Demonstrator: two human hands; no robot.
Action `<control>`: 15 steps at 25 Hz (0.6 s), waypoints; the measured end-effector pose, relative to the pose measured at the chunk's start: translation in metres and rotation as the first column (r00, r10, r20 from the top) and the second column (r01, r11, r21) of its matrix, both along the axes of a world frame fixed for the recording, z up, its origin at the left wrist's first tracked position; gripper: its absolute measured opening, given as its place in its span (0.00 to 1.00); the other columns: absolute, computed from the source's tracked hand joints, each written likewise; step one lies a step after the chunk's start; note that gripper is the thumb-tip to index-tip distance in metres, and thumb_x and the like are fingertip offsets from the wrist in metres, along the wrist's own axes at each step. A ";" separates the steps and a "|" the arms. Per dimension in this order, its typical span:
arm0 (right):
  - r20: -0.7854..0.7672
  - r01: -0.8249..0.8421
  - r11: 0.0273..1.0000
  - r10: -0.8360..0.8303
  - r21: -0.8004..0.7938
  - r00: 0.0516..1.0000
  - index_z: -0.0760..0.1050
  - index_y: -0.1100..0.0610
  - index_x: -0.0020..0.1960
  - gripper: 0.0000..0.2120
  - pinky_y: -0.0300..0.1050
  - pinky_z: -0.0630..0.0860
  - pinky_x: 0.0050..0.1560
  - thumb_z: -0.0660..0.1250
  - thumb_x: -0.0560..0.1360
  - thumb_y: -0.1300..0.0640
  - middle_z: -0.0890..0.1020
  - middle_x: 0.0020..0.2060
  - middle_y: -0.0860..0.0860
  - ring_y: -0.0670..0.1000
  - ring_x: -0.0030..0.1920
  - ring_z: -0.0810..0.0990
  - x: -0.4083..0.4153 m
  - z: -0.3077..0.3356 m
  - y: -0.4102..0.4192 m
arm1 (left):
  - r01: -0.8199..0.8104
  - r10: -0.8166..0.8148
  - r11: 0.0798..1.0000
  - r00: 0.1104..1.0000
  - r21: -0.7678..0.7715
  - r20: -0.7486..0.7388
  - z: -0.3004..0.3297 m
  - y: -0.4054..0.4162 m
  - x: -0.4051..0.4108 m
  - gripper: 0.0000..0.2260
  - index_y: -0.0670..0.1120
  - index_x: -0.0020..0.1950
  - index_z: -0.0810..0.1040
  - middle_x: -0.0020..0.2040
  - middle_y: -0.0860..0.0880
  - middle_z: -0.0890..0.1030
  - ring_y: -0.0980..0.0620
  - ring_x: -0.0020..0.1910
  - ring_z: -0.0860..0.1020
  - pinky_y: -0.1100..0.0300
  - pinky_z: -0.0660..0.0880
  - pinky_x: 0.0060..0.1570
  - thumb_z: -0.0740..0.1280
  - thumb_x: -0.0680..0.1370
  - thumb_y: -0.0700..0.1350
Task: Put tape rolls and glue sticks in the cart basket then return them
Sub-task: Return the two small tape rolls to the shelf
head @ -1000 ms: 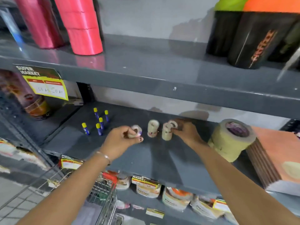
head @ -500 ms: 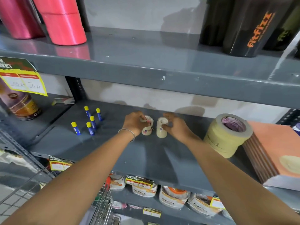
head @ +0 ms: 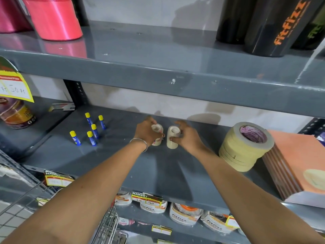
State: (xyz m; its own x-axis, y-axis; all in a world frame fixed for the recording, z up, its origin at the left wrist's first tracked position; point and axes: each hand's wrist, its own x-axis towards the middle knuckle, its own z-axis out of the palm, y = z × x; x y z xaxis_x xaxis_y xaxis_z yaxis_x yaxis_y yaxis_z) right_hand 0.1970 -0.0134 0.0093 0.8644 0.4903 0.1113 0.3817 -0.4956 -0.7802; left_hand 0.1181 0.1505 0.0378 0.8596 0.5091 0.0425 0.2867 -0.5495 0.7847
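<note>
Five glue sticks (head: 90,128) stand upright at the left of the middle shelf (head: 158,169), likely already returned. Just right of them, the left hand (head: 145,132) curls around one short stack of tape rolls (head: 157,134), steadying it upright. Beside it, the right hand (head: 189,136) loosely cups the second stack (head: 173,137), fingers half spread.
</note>
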 end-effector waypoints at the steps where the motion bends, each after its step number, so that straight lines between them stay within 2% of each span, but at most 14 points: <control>1: -0.010 0.000 1.000 0.000 0.014 1.000 0.70 0.55 0.68 0.33 0.37 0.70 0.53 0.79 0.66 0.58 0.82 0.56 0.51 0.49 0.53 0.79 0.000 0.000 0.000 | 0.000 0.000 1.000 1.000 -0.015 0.011 0.001 0.000 -0.001 0.21 0.44 0.53 0.74 0.47 0.49 0.80 0.48 0.45 0.77 0.63 0.69 0.41 0.78 0.65 0.44; 4: -0.044 0.005 0.998 -0.002 0.058 0.999 0.69 0.55 0.67 0.33 0.37 0.70 0.54 0.79 0.66 0.59 0.81 0.55 0.51 0.48 0.52 0.79 -0.001 0.000 -0.001 | 0.013 -0.013 1.000 0.999 -0.016 0.035 0.003 -0.002 0.000 0.24 0.43 0.56 0.72 0.47 0.51 0.78 0.50 0.44 0.76 0.68 0.67 0.34 0.79 0.65 0.43; 7: -0.047 0.011 0.997 -0.008 0.077 0.999 0.69 0.54 0.68 0.33 0.38 0.72 0.55 0.79 0.66 0.58 0.81 0.53 0.49 0.48 0.52 0.79 -0.002 -0.001 0.000 | 0.014 -0.014 1.000 0.999 -0.002 0.030 0.004 -0.005 0.002 0.24 0.43 0.56 0.72 0.47 0.51 0.78 0.50 0.45 0.75 0.64 0.69 0.40 0.79 0.65 0.43; 11: -0.078 0.025 0.993 -0.016 0.118 0.997 0.69 0.54 0.67 0.32 0.47 0.77 0.59 0.78 0.67 0.57 0.81 0.49 0.47 0.51 0.52 0.82 -0.003 -0.002 0.002 | -0.003 0.004 1.000 1.000 -0.029 0.027 0.002 -0.004 0.004 0.23 0.44 0.57 0.73 0.49 0.51 0.78 0.51 0.45 0.76 0.65 0.69 0.37 0.78 0.66 0.43; 15: -0.089 0.036 0.992 -0.025 0.125 0.996 0.69 0.52 0.66 0.31 0.51 0.77 0.60 0.78 0.67 0.57 0.81 0.45 0.47 0.52 0.52 0.82 -0.002 -0.003 0.004 | -0.028 0.028 1.000 1.000 -0.014 0.006 -0.001 -0.003 0.007 0.24 0.45 0.58 0.73 0.51 0.51 0.78 0.52 0.46 0.75 0.65 0.68 0.45 0.77 0.66 0.43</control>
